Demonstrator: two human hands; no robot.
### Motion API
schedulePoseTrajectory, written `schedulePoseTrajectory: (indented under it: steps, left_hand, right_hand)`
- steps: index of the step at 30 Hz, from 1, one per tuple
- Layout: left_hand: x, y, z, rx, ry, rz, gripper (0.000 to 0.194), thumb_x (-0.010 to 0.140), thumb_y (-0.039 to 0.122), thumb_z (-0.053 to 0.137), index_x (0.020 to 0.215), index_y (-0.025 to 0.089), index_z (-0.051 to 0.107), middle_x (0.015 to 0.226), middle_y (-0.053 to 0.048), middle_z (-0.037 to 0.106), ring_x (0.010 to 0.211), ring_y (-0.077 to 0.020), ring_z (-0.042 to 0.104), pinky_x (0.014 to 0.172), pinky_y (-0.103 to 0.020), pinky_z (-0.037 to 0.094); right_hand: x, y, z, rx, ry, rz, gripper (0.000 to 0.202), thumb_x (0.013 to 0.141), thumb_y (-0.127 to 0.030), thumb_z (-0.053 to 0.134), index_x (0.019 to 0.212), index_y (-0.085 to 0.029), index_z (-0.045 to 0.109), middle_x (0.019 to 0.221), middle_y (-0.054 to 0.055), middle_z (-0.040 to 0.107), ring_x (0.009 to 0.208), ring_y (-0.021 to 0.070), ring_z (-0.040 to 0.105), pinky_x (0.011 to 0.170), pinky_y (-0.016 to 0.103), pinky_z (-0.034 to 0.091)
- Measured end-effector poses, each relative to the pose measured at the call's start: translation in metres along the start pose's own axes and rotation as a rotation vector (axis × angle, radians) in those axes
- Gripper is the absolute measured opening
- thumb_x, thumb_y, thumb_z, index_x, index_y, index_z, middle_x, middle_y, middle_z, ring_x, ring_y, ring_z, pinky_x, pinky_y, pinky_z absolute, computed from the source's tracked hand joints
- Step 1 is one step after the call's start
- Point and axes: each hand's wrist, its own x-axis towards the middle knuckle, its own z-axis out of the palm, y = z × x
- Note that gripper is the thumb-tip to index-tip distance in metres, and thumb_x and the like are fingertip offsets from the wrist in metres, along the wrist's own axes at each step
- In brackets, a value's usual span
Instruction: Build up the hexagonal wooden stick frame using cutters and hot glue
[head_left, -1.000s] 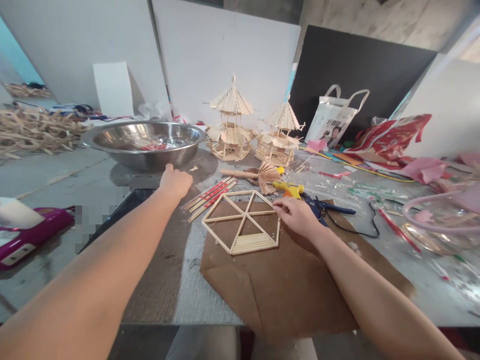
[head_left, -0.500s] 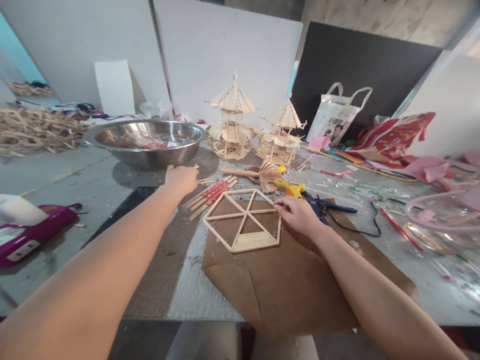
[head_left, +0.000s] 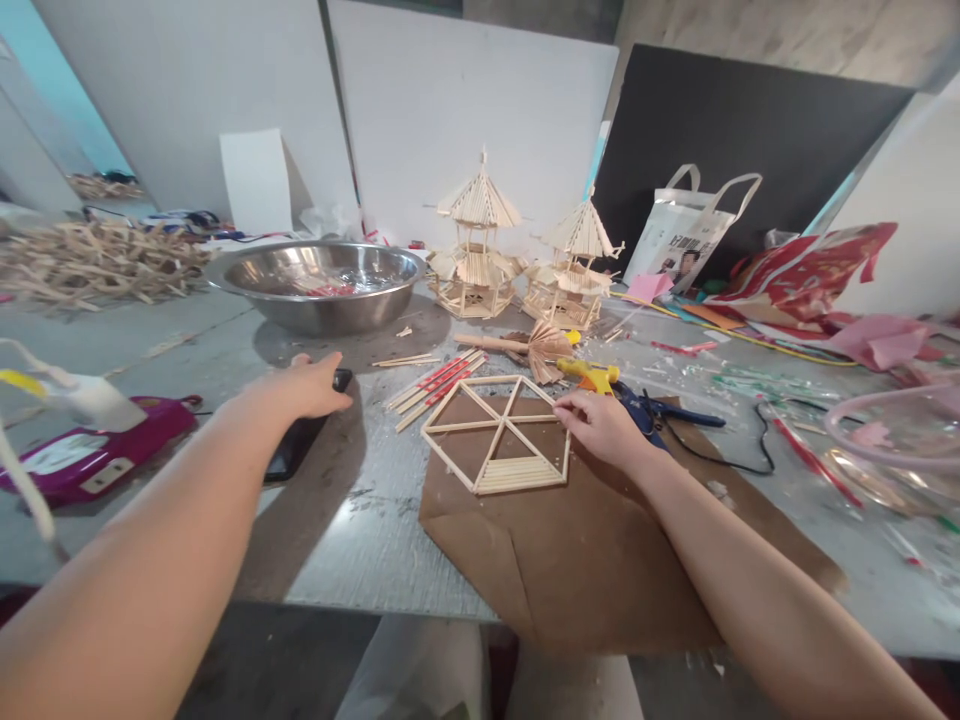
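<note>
My left hand (head_left: 311, 385) is closed around the upper end of a black phone (head_left: 294, 452) on the table. The phone's dark corner shows between thumb and fingers; my forearm hides part of it. My right hand (head_left: 596, 420) pinches the right corner of a six-sided frame of thin wooden sticks (head_left: 454, 459). Spokes meet at the frame's middle, and its near section is filled with parallel sticks. The frame lies on a brown sheet (head_left: 600, 570). Left of it are loose sticks (head_left: 412, 405), some with red paper bands.
A steel basin (head_left: 319, 310) and two stick pagodas (head_left: 480, 270) stand behind. A yellow glue gun (head_left: 589, 375) and blue-handled pliers (head_left: 686, 412) lie beyond my right hand. At left is a purple device (head_left: 142, 440); at right, plastic scraps and a red bag (head_left: 810, 270).
My left hand has moved left and nearer, from the loose sticks by the basin to the phone. My right hand stays at the frame's corner. The view has shifted slightly left.
</note>
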Motion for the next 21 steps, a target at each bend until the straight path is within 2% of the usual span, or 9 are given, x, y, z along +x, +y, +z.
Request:
schedulePoseTrajectory:
  steps: [3, 5, 8, 10, 13, 17, 21]
  left_hand:
    - [-0.008, -0.006, -0.001, 0.107, -0.138, -0.082, 0.077, 0.067, 0.042, 0.053, 0.132, 0.017, 0.020, 0.136, -0.021, 0.019, 0.111, -0.0355, 0.039, 0.082, -0.042, 0.035]
    - [-0.013, -0.006, -0.003, 0.123, -0.154, -0.086, 0.074, 0.070, 0.043, 0.050, 0.131, 0.014, 0.020, 0.134, -0.022, 0.025, 0.113, -0.0346, 0.037, 0.083, -0.040, 0.035]
    - [-0.017, -0.005, -0.006, 0.112, -0.138, -0.059, 0.072, 0.069, 0.042, 0.049, 0.129, 0.010, 0.024, 0.125, -0.023, 0.038, 0.110, -0.0347, 0.040, 0.081, -0.038, 0.036]
    - [-0.018, -0.003, -0.005, 0.090, -0.090, -0.043, 0.072, 0.067, 0.043, 0.050, 0.126, 0.009, 0.028, 0.122, -0.023, 0.041, 0.105, -0.0356, 0.044, 0.078, -0.038, 0.038]
    - [-0.017, 0.003, -0.001, 0.047, -0.010, -0.031, 0.072, 0.064, 0.045, 0.050, 0.125, 0.013, 0.030, 0.121, -0.022, 0.039, 0.099, -0.0371, 0.048, 0.073, -0.038, 0.039]
    - [-0.013, 0.016, 0.007, 0.009, 0.008, -0.023, 0.070, 0.062, 0.045, 0.049, 0.125, 0.020, 0.029, 0.123, -0.021, 0.034, 0.096, -0.0376, 0.050, 0.071, -0.040, 0.041]
    - [-0.011, 0.033, 0.009, 0.018, 0.021, -0.006, 0.066, 0.062, 0.043, 0.047, 0.121, 0.017, 0.033, 0.119, -0.021, 0.035, 0.093, -0.0381, 0.052, 0.070, -0.041, 0.041]
  right_hand:
    - [0.000, 0.000, 0.001, 0.002, 0.001, 0.007, 0.021, 0.078, -0.026, 0.043, 0.084, -0.017, 0.061, 0.079, 0.005, 0.064, 0.067, 0.0140, 0.055, 0.061, 0.026, 0.039]
    - [-0.001, 0.000, 0.001, 0.002, 0.000, 0.013, 0.021, 0.078, -0.026, 0.043, 0.084, -0.017, 0.061, 0.080, 0.005, 0.064, 0.069, 0.0144, 0.055, 0.061, 0.026, 0.040]
    - [-0.001, 0.001, 0.002, 0.001, -0.002, 0.012, 0.021, 0.078, -0.026, 0.043, 0.084, -0.018, 0.061, 0.080, 0.004, 0.064, 0.070, 0.0146, 0.056, 0.063, 0.026, 0.040]
    - [-0.001, 0.000, 0.002, 0.000, -0.006, 0.002, 0.020, 0.078, -0.026, 0.043, 0.084, -0.018, 0.061, 0.080, 0.004, 0.064, 0.070, 0.0145, 0.055, 0.063, 0.026, 0.040]
    - [-0.001, 0.000, 0.001, 0.004, -0.006, -0.008, 0.020, 0.078, -0.025, 0.043, 0.083, -0.017, 0.060, 0.079, 0.004, 0.064, 0.069, 0.0142, 0.055, 0.062, 0.025, 0.040]
    - [0.000, -0.001, 0.000, -0.001, -0.002, -0.008, 0.020, 0.078, -0.025, 0.042, 0.082, -0.018, 0.061, 0.079, 0.004, 0.064, 0.069, 0.0144, 0.055, 0.061, 0.025, 0.040]
    - [0.000, -0.002, 0.000, -0.003, -0.007, -0.009, 0.020, 0.078, -0.025, 0.042, 0.081, -0.019, 0.061, 0.079, 0.004, 0.064, 0.070, 0.0142, 0.056, 0.062, 0.025, 0.039]
